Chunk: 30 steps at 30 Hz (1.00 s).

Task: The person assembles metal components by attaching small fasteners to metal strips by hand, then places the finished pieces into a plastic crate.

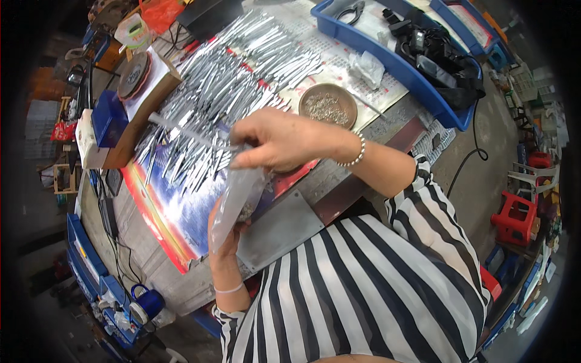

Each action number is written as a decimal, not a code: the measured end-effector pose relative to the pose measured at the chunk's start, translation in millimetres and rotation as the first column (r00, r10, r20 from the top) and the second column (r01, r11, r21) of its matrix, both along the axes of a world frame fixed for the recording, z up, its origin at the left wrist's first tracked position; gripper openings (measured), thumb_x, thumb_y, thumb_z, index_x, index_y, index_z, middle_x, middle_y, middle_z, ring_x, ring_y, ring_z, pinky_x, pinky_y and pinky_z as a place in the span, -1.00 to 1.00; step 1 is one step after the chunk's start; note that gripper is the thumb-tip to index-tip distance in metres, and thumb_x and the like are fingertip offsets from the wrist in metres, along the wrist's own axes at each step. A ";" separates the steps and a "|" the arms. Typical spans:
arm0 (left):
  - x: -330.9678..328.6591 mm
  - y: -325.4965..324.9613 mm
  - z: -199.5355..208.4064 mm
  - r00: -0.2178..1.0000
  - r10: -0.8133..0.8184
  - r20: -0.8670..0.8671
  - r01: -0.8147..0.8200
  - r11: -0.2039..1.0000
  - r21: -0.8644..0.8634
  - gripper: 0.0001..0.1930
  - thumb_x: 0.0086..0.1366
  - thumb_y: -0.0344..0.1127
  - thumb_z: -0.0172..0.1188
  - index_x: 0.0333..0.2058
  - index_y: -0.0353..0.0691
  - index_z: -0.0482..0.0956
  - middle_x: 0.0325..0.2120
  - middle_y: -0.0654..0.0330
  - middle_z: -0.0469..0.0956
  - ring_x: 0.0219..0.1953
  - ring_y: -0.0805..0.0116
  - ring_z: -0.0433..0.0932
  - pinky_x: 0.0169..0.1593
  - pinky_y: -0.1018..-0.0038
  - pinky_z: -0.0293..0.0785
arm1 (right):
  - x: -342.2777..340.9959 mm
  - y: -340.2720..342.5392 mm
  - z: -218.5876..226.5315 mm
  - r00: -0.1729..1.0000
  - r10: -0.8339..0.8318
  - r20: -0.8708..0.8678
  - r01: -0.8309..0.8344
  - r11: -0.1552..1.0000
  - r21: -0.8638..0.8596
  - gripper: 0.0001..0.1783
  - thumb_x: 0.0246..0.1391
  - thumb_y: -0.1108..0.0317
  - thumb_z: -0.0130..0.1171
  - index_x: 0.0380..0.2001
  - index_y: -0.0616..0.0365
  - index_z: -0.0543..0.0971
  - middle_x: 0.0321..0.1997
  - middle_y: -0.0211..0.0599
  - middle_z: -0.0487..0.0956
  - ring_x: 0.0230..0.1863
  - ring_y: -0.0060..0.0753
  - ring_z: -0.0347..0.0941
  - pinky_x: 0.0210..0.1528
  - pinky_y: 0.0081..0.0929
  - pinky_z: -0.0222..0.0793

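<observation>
My right hand [278, 140] pinches the upper part of a clear plastic bag [233, 202] between thumb and fingers. A twisted strip of the same clear plastic stretches from those fingers to the left. Lower down, my left hand [229, 245] wraps around the bag from behind, its fingers partly hidden by the plastic. Small metal pieces [247, 210] show near the left fingers. Beyond both hands, a wide heap of thin silvery metal strips [242, 60] covers the printed sheets. A round brown dish [352, 117] with small shiny metal pieces stands just past my right wrist.
A blue tray [396, 75] at the far right holds black cables, devices and pliers [351, 12]. Left of the strips stand a cardboard box [142, 124], a blue box [110, 118] and a round disc [134, 75]. A grey metal plate [281, 233] lies at the near edge. A red stool [514, 218] stands right.
</observation>
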<state>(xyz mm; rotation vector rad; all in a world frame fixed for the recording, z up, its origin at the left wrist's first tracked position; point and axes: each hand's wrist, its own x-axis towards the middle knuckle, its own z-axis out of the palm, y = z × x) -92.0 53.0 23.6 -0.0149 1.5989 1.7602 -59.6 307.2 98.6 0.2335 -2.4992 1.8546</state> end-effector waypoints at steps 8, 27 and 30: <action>1.8 -10.2 -7.8 0.991 -0.088 0.099 0.065 0.975 0.212 -0.67 0.31 -0.16 -0.01 -0.08 -0.27 0.42 -0.32 0.14 0.53 -0.43 0.37 0.53 -0.51 0.57 0.42 | 19.2 -46.2 25.1 0.960 -0.059 -0.274 0.141 0.947 0.289 -0.74 -0.06 0.25 0.18 -0.50 0.24 0.43 -0.55 -0.13 0.46 -0.48 -0.02 0.45 -0.43 -0.24 0.36; 15.5 51.8 -1.9 0.937 -0.252 0.243 -0.003 0.687 0.727 -0.52 0.16 -0.12 0.23 0.02 -0.12 0.37 -0.12 0.17 0.46 -0.28 0.35 0.43 -0.41 0.55 0.38 | 12.2 -83.6 86.0 0.727 0.000 -0.686 0.282 0.912 0.299 -0.66 -0.07 0.31 0.24 -0.26 0.25 0.42 -0.38 -0.21 0.51 -0.56 -0.38 0.45 -0.54 -0.52 0.36; 17.4 34.7 6.6 0.941 -0.283 0.184 0.009 0.567 0.823 -0.47 0.12 -0.13 0.27 0.05 -0.15 0.37 -0.06 0.15 0.43 -0.30 0.34 0.37 -0.41 0.54 0.38 | 9.7 -43.6 97.6 0.845 -0.154 -0.511 0.224 0.972 0.077 -0.45 -0.05 0.25 0.28 -0.01 0.21 0.36 -0.15 -0.19 0.50 -0.54 -0.69 0.38 -0.51 -0.74 0.33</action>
